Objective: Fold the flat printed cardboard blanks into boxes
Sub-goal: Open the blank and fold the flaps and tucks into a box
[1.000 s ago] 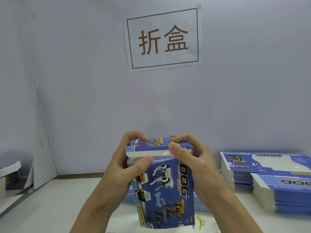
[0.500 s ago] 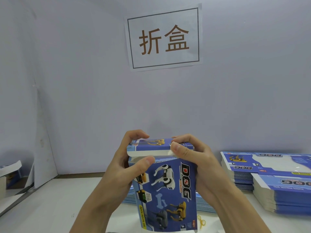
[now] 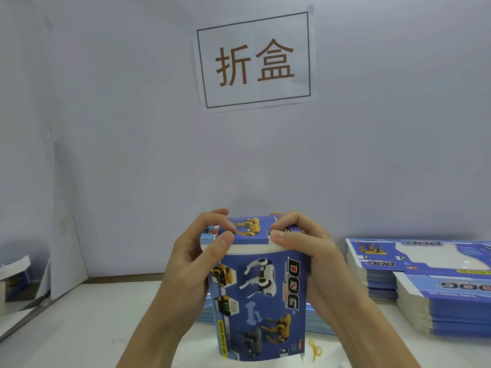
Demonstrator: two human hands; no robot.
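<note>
I see a white table against a pale wall with a paper sign. My left hand and right hand both grip the blue box at its top, fingers curled over the top flap, thumbs pressing its front edge. The box stands upright at centre, long axis vertical, printed face toward me. Stacks of flat blanks lie at right.
</note>
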